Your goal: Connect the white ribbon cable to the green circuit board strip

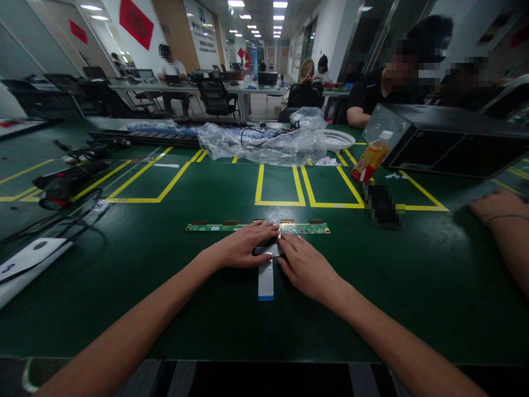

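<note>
A long narrow green circuit board (215, 226) lies flat on the green table (165, 309) in front of me. A white flat ribbon cable (265, 278) with a blue end runs from the board's middle back toward me. My left hand (242, 246) rests on the board's near edge, fingers pressed together over the cable's top end. My right hand (303, 267) lies next to it, its fingertips pinching at the same joint between cable and board. What sits under the fingertips is hidden.
Yellow tape boxes mark the table. Clear plastic wrap (264, 144) with cables lies at the back, a white fan grille (336, 139) beside it. A drink bottle (371, 158) leans by a black case (446, 143). Another person's hand (502, 212) rests at right. Tools and cables (61, 184) lie left.
</note>
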Demonstrator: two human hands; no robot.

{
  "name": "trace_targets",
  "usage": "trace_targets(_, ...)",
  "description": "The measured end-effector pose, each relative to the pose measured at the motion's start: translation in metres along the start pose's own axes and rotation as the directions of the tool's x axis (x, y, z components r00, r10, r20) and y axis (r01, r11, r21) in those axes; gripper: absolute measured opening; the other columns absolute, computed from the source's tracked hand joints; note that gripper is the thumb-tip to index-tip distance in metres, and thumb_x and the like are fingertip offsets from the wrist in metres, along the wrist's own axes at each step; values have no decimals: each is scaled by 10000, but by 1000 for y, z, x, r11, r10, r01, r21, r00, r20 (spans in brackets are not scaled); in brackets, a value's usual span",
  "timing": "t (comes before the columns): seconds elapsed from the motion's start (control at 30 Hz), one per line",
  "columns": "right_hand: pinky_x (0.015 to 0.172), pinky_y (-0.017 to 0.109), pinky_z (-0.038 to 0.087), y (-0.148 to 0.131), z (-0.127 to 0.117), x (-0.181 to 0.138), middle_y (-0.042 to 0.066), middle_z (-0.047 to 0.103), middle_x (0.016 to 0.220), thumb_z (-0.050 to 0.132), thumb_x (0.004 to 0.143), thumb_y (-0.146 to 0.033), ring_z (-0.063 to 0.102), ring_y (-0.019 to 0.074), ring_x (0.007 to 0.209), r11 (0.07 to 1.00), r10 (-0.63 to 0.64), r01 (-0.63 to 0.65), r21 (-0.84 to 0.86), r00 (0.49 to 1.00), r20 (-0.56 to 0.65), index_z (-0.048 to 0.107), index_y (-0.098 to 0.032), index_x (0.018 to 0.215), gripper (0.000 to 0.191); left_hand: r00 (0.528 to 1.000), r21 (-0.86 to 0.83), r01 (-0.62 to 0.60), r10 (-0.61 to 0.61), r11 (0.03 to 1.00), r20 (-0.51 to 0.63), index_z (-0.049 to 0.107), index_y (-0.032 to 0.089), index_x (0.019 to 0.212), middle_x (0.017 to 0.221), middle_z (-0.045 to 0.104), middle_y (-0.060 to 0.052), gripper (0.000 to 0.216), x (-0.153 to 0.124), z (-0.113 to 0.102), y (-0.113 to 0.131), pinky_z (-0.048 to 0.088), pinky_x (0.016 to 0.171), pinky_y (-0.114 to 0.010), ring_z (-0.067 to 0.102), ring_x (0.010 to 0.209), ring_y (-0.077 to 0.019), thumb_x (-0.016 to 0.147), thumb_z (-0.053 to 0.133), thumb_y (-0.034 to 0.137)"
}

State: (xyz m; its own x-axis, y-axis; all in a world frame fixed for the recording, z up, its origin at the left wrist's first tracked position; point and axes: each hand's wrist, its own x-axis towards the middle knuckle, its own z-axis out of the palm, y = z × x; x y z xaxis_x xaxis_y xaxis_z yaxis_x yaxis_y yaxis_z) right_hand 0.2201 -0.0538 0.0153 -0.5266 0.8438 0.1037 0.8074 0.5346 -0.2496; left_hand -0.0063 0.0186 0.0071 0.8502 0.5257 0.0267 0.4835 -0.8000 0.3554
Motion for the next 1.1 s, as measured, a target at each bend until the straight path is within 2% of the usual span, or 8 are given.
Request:
trace_targets(0.27, 969, 461, 499, 10, -15, 4, 127, 706, 1178, 472, 991, -238, 643, 272, 1119, 992, 72, -52, 113, 982, -177, 639, -183, 1119, 218, 998, 87, -61, 60, 994, 17, 241, 206, 1607, 1669, 235, -54, 554, 6, 9, 18, 92, 1267, -393, 150, 1551, -185, 1077, 308, 354)
trace_targets(0.4, 953, 463, 488, 14, -19, 4, 113, 709, 1164, 474, 991, -245, 645, 276, 1109, 989, 91, -67, 130, 979, -184, 634, -202, 1063, 180, 986, 164, 167, -165, 972, -26, 283, 120, 1592, 1660, 238, -112, 603, 4, 10, -10, 122, 1259, -395, 167, 1548, -226, 1071, 242, 420)
trace_targets(0.5, 924, 461, 498, 17, -21, 5, 110, 715, 1135, 479, 990, -258, 657, 276, 1072, 985, 104, -79, 152, 981, -164, 643, -204, 1070, 190, 866, 223, 501, -482, 836, -135, 323, 34, 1561, 1637, 277, -176, 647, -16, 0, -59, 177, 1244, -423, 228, 1531, -275, 1048, 216, 415)
trace_targets(0.6, 893, 446, 507, 18, -23, 4, 96, 720, 1089, 476, 994, -259, 663, 261, 1020, 982, 103, -79, 169, 985, -141, 650, -206, 1085, 203, 652, 211, 758, -716, 617, -250, 348, -10, 1535, 1604, 335, -218, 647, -50, -16, -105, 227, 1226, -451, 288, 1508, -301, 1031, 210, 373)
trace_targets(0.7, 870, 431, 507, 17, -23, 4, 85, 718, 1069, 477, 1000, -256, 658, 248, 996, 983, 92, -69, 172, 987, -131, 648, -209, 1081, 195, 502, 168, 865, -813, 473, -294, 338, 33, 1554, 1590, 337, -253, 685, -77, -26, -128, 304, 1160, -576, 309, 1483, -390, 1030, 203, 453)
trace_targets(0.83, 876, 433, 502, 17, -22, 4, 81, 713, 1063, 500, 996, -244, 655, 248, 1002, 983, 83, -61, 175, 989, -125, 643, -203, 1074, 168, 395, 127, 918, -869, 374, -299, 317, 161, 1587, 1618, 283, -240, 737, -83, -27, -130, 289, 1111, -684, 264, 1480, -466, 1010, 207, 605)
trace_targets(1.0, 888, 444, 507, 18, -22, 5, 82, 715, 1084, 507, 997, -242, 658, 253, 1018, 982, 89, -67, 175, 989, -120, 643, -200, 1094, 173, 402, 120, 915, -846, 385, -352, 366, 48, 1541, 1613, 263, -279, 799, -76, -26, -124, 251, 1136, -687, 217, 1499, -457, 1002, 216, 619)
trace_targets(1.1, 915, 446, 516, 17, -23, 5, 84, 720, 1115, 509, 1000, -252, 661, 253, 1051, 983, 83, -61, 175, 989, -119, 652, -200, 1098, 181, 554, 194, 832, -776, 519, -302, 416, 32, 1510, 1612, 280, -264, 770, -66, -24, -111, 261, 1166, -615, 218, 1506, -429, 1009, 265, 597)
